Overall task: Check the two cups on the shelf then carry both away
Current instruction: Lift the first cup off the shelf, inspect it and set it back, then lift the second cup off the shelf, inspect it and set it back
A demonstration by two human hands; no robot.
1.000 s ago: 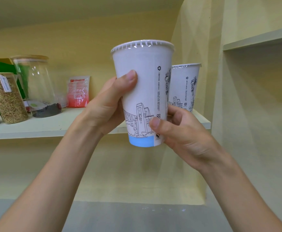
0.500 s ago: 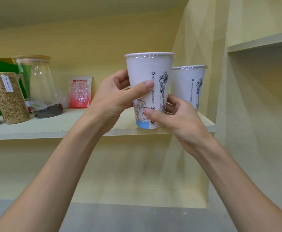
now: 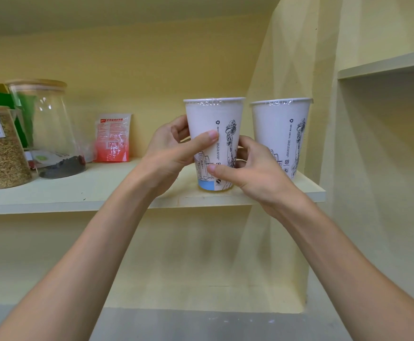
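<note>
I see two white paper cups with film-sealed tops standing upright on the pale shelf [image 3: 117, 190], toward its right end. The near cup [image 3: 213, 134] sits close to the shelf's front edge, its blue-banded base resting on the board. Both of my hands are on it. My left hand [image 3: 169, 153] wraps it from the left: the thumb lies across the near face at mid-height, and the fingers curl around the far side. My right hand [image 3: 252, 173] clasps it lower down from the right, the thumb pressed against the near face just above the blue band, the fingers bent around the right flank. So the cup stands between the two hands, gripped on both sides.

The second cup [image 3: 281, 134] stands just to the right of the held one and a little farther back, apart from it at the rim; my right hand covers its lower left part, and I cannot tell whether the knuckles touch it.

Far left on the same shelf are a grain jar [image 3: 0, 148], a clear glass jar [image 3: 49, 129] with dark contents at the bottom, and a red packet [image 3: 112, 137] leaning against the back wall.
</note>
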